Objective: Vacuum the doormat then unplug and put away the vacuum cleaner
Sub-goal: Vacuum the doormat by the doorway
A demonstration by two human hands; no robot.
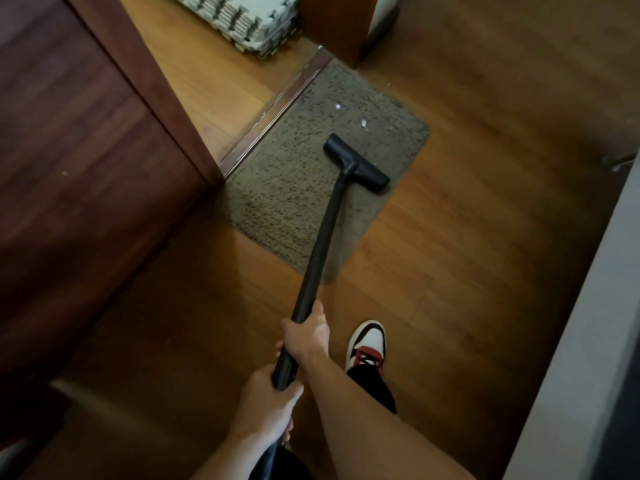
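The shaggy grey-brown rectangular doormat (294, 188) lies on the warm brown wooden plank floor (467, 237), one long edge just beside the dark wooden threshold strip (277, 109) of a doorway. The vacuum cleaner's black T-shaped floor nozzle (356, 162) rests flat on the pile, on the part of the mat away from the threshold. Its long black wand tube (323, 237) slants back from there toward the person. Two small white scraps (363, 123) lie on the pile just beyond the nozzle, apart from it.

The right hand (306, 336) is wrapped around the tube — fingers curled under it, thumb lying along its upper side. The left hand (268, 400) grips the tube's near end just behind, fingers closed round it, with a short stretch of tube showing between the two hands.

A white, red and black sneaker (367, 344) stands on the floor beside the right forearm. A dark reddish wooden door (86, 168) fills the left side. Beyond the threshold sits a stack of pale interlocking foam tiles (239, 19) — and a pale wall (571, 375) runs down the right edge.
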